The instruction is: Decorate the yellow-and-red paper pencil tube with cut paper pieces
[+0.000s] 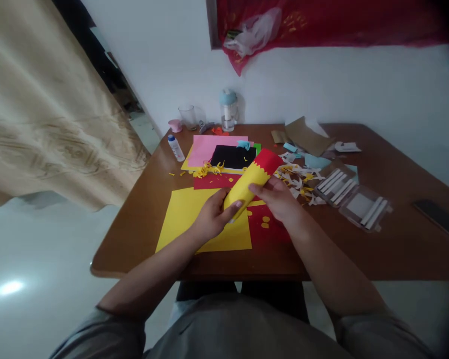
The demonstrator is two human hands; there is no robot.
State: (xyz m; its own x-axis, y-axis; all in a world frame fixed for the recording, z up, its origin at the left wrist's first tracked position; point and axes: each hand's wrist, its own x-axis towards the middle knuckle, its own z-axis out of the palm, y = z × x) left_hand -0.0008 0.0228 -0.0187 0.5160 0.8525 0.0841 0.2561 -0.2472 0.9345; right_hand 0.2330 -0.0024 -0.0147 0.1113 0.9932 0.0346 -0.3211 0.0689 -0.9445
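I hold a rolled paper tube [251, 180], yellow with a red top and a zigzag seam between the colours, tilted above the table. My left hand [213, 215] wraps round its lower end, fingers closed. My right hand [277, 198] grips its middle from the right side. Under the hands lie a yellow sheet [183, 212] and a red sheet [269, 227] with small yellow cut-outs on it.
On the brown table [359, 249]: pink and black sheets [232, 155], yellow shreds, a glue bottle [175, 147], a glass, a water bottle [228, 109], paper scraps [299, 182], clear plastic cases [353, 198], a dark phone [439, 218] at right. A curtain hangs at left.
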